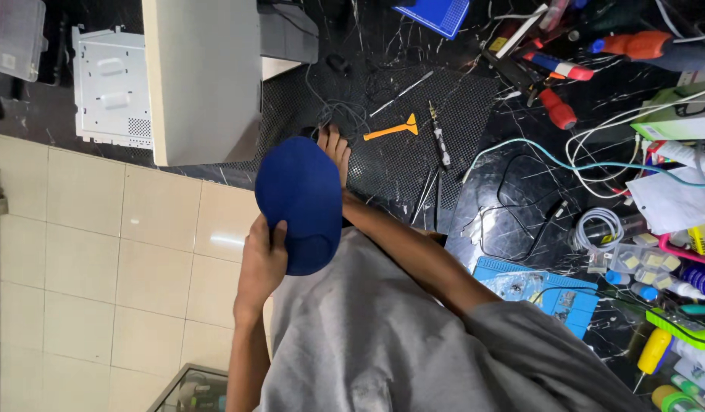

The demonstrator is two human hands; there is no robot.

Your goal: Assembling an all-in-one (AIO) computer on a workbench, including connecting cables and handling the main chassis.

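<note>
Head view: we see the left hand point(262, 263) clenched on the near edge of a blue pad point(300, 204) held above the bench point(390, 172) edge; right hand point(335, 146) mostly hidden behind it, grip unclear. One-sided hold risks the pad slipping floorward.

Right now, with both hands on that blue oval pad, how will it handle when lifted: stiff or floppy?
The blue pad looks thin, so probably light and somewhat flexible. The left hand pinches its near edge and the right hand supports the far edge, hinting it may sag single-handed. Its matte surface seems unlikely to slip.
</note>
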